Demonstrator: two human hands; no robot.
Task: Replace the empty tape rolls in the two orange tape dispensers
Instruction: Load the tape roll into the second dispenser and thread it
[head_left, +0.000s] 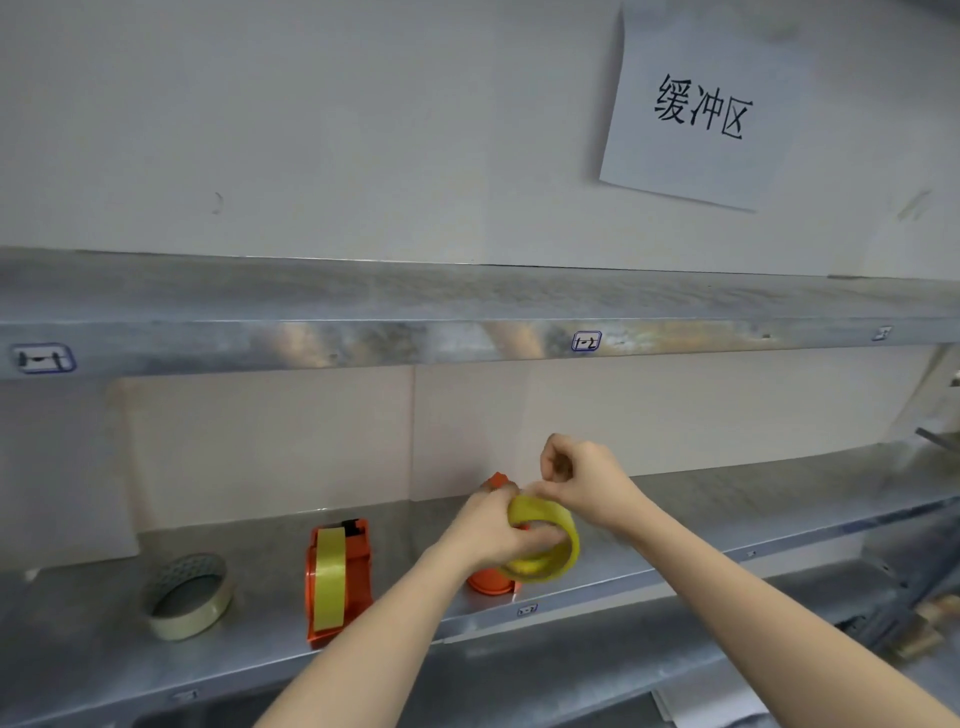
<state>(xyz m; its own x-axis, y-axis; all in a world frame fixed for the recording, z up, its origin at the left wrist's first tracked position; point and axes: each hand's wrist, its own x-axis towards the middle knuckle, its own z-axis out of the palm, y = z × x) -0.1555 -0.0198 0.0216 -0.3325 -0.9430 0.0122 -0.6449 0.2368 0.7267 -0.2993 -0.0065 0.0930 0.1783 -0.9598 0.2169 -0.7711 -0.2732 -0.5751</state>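
I am watching the yellow roll of tape (569, 545) being held up just above the lower shelf (727, 514), at the middle of the view. The left hand (493, 525) is gripping it from the left, fingers curling across its open centre. The right hand (582, 478) is coming in from above and to the right, its fingers curled and its thumb and forefinger pinching at the roll's upper rim. Whether a loose end of tape is lying between them I cannot tell.

Right behind the roll and the left hand an orange dispenser (491, 584) is standing on the shelf, mostly hidden. I cannot tell whether the roll is touching it. A second orange dispenser (340, 577) is standing well to the left, apart from both hands, with a band of yellow tape running over its front. Farther left a pale roll (187, 597) is lying flat.

I am counting two dispensers and two loose rolls.

An upper shelf (467, 312) is carrying two small handwritten labels, and one paper sign (696, 109) is hanging on the wall above.
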